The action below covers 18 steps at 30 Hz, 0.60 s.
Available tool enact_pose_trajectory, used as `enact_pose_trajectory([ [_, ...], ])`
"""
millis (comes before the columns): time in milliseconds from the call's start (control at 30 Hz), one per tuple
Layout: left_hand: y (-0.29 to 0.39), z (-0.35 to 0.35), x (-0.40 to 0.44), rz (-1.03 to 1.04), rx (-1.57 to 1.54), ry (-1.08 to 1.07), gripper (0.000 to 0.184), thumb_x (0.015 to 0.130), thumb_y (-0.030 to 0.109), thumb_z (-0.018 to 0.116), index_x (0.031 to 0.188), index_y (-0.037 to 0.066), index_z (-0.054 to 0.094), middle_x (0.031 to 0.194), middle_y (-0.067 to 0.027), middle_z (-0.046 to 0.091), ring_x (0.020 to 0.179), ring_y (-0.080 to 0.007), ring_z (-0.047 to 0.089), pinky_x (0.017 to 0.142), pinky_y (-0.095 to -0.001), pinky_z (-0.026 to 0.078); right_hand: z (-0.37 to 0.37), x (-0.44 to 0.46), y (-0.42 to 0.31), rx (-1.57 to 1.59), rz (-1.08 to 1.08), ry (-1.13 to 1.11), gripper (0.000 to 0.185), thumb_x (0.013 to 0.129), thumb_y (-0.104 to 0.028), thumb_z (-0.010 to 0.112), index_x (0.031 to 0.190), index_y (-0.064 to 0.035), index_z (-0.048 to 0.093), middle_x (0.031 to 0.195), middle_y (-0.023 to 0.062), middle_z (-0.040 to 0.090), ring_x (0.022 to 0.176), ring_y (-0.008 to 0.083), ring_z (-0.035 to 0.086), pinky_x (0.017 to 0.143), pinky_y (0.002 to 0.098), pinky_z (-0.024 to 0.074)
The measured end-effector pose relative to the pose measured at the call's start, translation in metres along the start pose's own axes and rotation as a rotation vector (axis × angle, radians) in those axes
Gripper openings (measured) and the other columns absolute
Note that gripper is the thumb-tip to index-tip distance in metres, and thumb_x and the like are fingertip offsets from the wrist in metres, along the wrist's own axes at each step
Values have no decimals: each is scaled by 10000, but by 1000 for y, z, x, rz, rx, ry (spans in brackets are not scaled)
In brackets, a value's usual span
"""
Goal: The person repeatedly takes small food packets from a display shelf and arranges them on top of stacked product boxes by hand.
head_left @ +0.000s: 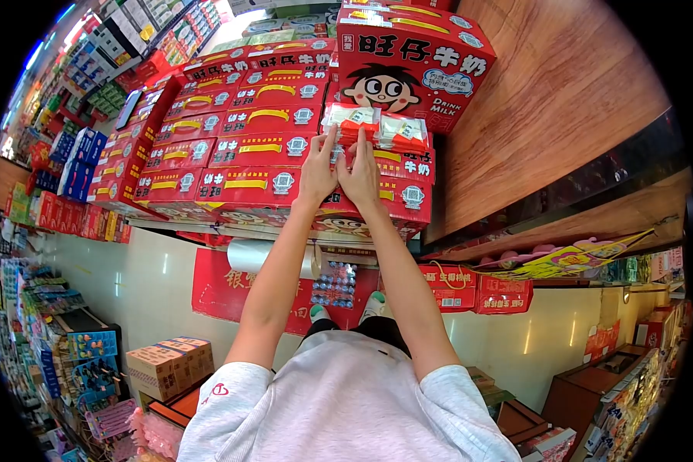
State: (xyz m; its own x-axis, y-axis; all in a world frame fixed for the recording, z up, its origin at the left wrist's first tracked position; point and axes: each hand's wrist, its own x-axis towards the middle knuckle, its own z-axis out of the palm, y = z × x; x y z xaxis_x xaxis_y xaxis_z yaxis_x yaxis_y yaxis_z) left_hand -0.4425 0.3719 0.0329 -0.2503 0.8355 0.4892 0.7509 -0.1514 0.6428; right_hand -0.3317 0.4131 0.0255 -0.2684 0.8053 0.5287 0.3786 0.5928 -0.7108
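Note:
Two small piles of red-and-white packets lie side by side on a stack of red milk cartons; the left packets (354, 117) are directly at my fingers. My left hand (318, 171) has its index finger stretched out to the left part of that pile's near edge. Beside it, my right hand (359, 175) reaches its index finger to the front of the same pile. Both hands are close together, palms down, with some fingers bent. Just right of them is the other pile of packets (403, 132), which neither hand touches.
Stacked red milk cartons (239, 181) with yellow handles extend left. A large milk carton (408, 65) stands behind the packets, beside a wooden panel (554, 92). Below are a white roll (273, 259), a tray of blue-capped items (334, 285) and red boxes (504, 294). Cardboard boxes (169, 367) sit lower left.

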Motion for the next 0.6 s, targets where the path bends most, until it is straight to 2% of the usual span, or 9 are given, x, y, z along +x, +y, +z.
enact_pose_trajectory([
  [67,1,-1,0,-14,4,-13,699,834,73,598,1489,159,369,1217,-195,508,978,-401,612,749,-442,533,-1,0,0,8,1,-34,786,857,-163,621,1500,39,216,990,139,539,824,294,619,676,399,522],
  [133,1,-2,1,-29,-3,-27,697,833,70,598,1487,151,370,1202,-204,524,972,-399,614,757,-443,531,-2,0,-2,-2,26,-62,793,860,-174,624,1502,40,210,987,139,539,814,293,616,663,399,519],
  [233,-5,3,2,62,26,11,704,828,65,599,1489,138,367,1123,-222,582,946,-391,617,757,-449,523,-2,0,-3,-5,31,-75,797,866,-186,625,1505,37,205,976,137,541,802,290,616,648,397,518],
  [333,-3,0,2,-21,-28,-67,715,819,54,598,1491,127,364,1048,-233,624,922,-388,615,754,-450,513,-2,1,-4,1,35,-70,786,871,-192,625,1503,36,216,965,134,548,789,288,620,640,395,518],
  [433,-4,1,3,-36,39,-112,731,817,57,591,1501,111,340,1021,-221,635,906,-386,613,750,-452,503,-1,0,-2,20,51,-83,765,877,-196,621,1496,40,238,957,136,560,783,287,626,639,394,518],
  [600,-6,3,5,56,90,-102,757,824,83,574,1519,73,275,1059,-203,630,886,-382,602,744,-451,492,0,0,-2,12,75,-119,733,886,-201,613,1483,50,269,960,137,577,784,290,634,641,393,519],
])
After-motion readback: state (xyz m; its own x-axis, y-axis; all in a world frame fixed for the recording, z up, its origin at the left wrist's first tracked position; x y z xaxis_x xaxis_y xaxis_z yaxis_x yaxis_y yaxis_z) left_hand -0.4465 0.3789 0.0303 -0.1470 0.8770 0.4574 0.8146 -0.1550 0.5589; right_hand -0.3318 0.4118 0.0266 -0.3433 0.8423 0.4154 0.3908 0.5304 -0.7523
